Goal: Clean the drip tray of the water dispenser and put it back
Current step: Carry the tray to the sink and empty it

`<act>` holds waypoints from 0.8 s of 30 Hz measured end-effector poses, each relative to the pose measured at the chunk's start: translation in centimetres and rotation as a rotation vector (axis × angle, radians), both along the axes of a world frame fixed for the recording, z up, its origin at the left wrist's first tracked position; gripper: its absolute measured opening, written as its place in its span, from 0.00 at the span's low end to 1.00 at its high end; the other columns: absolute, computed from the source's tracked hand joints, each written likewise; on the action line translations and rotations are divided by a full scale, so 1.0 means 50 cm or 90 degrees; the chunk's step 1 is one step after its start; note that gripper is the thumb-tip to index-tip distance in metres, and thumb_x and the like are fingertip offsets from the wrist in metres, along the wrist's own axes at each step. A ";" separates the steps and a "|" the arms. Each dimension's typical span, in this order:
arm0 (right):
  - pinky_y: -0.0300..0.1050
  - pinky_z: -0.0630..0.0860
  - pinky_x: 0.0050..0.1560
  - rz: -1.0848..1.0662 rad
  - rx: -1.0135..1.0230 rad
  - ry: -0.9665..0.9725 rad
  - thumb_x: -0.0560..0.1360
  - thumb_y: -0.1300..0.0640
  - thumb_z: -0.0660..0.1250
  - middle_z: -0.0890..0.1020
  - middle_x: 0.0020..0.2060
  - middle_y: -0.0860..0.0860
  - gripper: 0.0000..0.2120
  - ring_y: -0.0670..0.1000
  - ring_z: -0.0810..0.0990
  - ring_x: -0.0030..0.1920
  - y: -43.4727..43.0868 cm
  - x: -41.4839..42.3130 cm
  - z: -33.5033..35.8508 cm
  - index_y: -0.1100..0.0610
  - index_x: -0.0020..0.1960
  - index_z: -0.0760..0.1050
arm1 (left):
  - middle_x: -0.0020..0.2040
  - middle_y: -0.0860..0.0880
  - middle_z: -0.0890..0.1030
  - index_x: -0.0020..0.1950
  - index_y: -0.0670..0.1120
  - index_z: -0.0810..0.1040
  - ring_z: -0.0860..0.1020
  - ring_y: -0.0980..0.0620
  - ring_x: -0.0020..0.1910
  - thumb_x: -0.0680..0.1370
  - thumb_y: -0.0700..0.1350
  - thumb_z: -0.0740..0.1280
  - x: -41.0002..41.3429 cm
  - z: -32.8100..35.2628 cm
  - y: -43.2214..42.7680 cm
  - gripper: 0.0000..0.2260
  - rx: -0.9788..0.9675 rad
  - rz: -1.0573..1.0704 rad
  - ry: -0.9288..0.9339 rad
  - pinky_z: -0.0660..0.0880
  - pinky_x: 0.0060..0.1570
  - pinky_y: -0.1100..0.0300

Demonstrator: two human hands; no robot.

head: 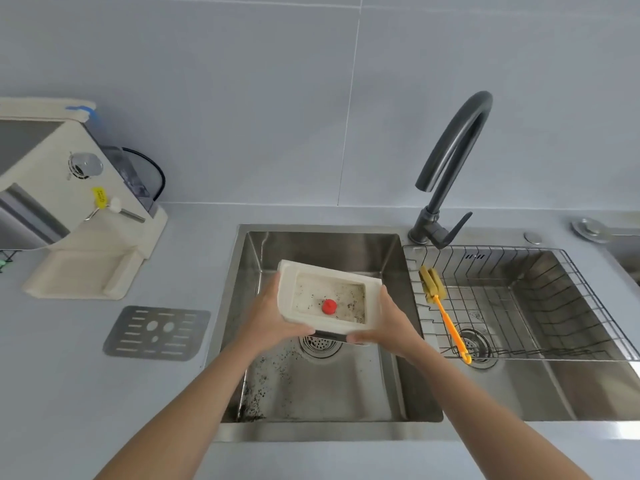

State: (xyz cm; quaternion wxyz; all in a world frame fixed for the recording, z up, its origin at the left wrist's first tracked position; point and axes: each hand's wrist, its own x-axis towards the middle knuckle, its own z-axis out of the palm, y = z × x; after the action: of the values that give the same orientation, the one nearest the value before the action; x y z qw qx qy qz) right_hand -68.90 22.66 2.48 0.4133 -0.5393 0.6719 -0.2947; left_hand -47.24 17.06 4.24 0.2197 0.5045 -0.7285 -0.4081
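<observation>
I hold a cream drip tray [289, 285] over the left sink basin [388, 386], tilted toward me. Its inside is speckled with dark grime, and a red float [329, 306] sits in the middle. My left hand [273, 317] grips its left side and my right hand [389, 323] grips its right side. The cream water dispenser [79, 188] stands on the counter at the left, its base slot bare. The tray's grey slotted metal cover [156, 333] lies flat on the counter in front of the dispenser.
Dark specks litter the left basin floor near its drain [320, 344]. A dark curved faucet [450, 168] rises behind the divider. The right basin holds a wire rack [554, 306] with an orange-handled sponge brush [441, 306] leaning on its left edge.
</observation>
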 end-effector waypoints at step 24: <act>0.24 0.73 0.34 -0.062 0.102 -0.246 0.60 0.56 0.78 0.81 0.44 0.38 0.24 0.35 0.79 0.44 -0.071 0.016 -0.022 0.40 0.48 0.71 | 0.49 0.67 0.75 0.54 0.65 0.67 0.72 0.68 0.50 0.56 0.54 0.77 0.002 0.033 -0.146 0.31 0.042 -0.052 -0.065 0.69 0.39 0.69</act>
State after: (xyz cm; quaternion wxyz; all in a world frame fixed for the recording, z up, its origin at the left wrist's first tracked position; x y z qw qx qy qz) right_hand -68.12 19.13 1.38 0.5610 -0.4053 0.6268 -0.3579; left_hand -47.16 9.76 5.88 0.1485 0.5019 -0.7446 -0.4143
